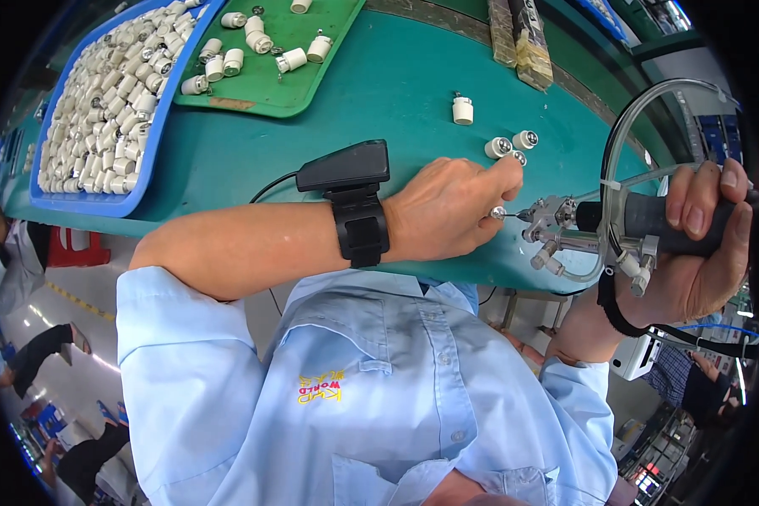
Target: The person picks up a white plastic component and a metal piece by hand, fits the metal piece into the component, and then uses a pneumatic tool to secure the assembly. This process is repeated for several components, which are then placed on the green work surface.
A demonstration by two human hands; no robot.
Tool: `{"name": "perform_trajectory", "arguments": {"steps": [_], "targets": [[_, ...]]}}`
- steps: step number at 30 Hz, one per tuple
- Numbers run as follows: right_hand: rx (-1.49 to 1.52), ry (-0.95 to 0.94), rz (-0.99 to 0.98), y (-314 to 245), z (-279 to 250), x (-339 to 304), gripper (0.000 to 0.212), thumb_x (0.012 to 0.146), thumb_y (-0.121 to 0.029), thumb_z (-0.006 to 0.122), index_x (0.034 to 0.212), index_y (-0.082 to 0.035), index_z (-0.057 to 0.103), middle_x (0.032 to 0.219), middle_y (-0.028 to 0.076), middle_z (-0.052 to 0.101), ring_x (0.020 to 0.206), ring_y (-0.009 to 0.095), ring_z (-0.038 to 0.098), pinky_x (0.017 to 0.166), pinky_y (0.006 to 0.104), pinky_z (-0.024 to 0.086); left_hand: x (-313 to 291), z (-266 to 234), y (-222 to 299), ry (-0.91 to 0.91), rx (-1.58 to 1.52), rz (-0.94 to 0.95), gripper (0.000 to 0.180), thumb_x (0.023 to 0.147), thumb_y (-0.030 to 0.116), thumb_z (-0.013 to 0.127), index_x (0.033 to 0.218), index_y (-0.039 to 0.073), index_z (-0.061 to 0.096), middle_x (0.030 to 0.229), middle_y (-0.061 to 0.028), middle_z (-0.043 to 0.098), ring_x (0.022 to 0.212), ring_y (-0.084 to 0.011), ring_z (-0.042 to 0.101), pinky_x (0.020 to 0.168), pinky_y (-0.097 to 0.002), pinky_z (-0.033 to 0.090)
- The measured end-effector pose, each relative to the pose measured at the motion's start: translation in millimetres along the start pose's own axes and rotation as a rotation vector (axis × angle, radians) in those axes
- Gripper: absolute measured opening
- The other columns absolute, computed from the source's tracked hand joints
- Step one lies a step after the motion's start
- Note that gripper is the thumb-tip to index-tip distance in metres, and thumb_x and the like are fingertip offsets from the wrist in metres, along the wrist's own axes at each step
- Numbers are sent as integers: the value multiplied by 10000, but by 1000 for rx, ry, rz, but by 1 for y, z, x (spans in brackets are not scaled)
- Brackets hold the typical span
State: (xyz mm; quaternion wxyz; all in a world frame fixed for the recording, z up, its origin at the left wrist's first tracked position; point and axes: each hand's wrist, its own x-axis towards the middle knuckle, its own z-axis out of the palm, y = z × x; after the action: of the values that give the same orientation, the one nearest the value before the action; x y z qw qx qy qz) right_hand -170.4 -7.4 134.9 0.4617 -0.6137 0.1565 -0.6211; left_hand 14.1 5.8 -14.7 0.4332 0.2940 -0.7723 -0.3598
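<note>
My left hand (447, 207), a black wrist strap with a box on its forearm, is closed around a small lamp holder (497, 213); only its shiny metal end shows past the fingers. Facing it is the thin tip of a power screwdriver (599, 216) with a dark cylindrical grip, metal fittings and clear hoses. My right hand (704, 211) wraps round that grip. Whether the tip touches the metal end, I cannot tell. Just beyond my left hand, several white lamp holders (497, 148) lie close together, and another lamp holder (463, 110) stands farther off.
At the far left a blue tray (143, 181) is heaped with white lamp holders. Beside it, a green tray (291, 99) holds several more. Taped bars (531, 63) lie at the back of the green table (379, 101). Hoses (620, 126) loop up at the right.
</note>
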Motion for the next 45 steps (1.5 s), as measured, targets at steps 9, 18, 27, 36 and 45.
{"name": "perform_trajectory", "arguments": {"steps": [9,18,27,36,45], "targets": [[-140,3,-36,-17,-4,10,253,988,-150,442,1099,76,460,804,82,441,716,139,396,680,264,355,-1,3,-3,-31,108,11,379,743,23,683,1017,63,424,765,-120,630,723,-340,623,613,-432,450],[-97,-127,20,-22,-15,12,261,985,-134,437,1151,64,404,869,95,428,785,146,424,719,268,358,-3,4,-5,-13,144,8,415,750,44,709,1054,82,430,826,-92,662,795,-321,645,722,-408,462],[-62,-99,2,-7,0,10,260,988,-160,444,1121,63,440,870,98,460,736,138,441,663,272,371,-1,5,-8,28,94,103,398,726,9,647,1036,19,398,682,-171,581,680,-422,581,616,-513,424],[-48,-96,4,-1,6,10,269,992,-185,447,1081,66,485,841,95,487,692,129,456,609,273,381,-1,5,-6,20,80,81,409,711,-7,654,1030,15,399,687,-174,587,692,-424,592,607,-519,425],[-35,-87,-6,4,12,8,293,996,-210,450,1041,68,531,812,92,513,647,121,472,555,274,392,-1,6,-8,34,83,111,424,702,-9,663,1034,17,400,689,-167,591,694,-419,595,608,-516,428]]}}
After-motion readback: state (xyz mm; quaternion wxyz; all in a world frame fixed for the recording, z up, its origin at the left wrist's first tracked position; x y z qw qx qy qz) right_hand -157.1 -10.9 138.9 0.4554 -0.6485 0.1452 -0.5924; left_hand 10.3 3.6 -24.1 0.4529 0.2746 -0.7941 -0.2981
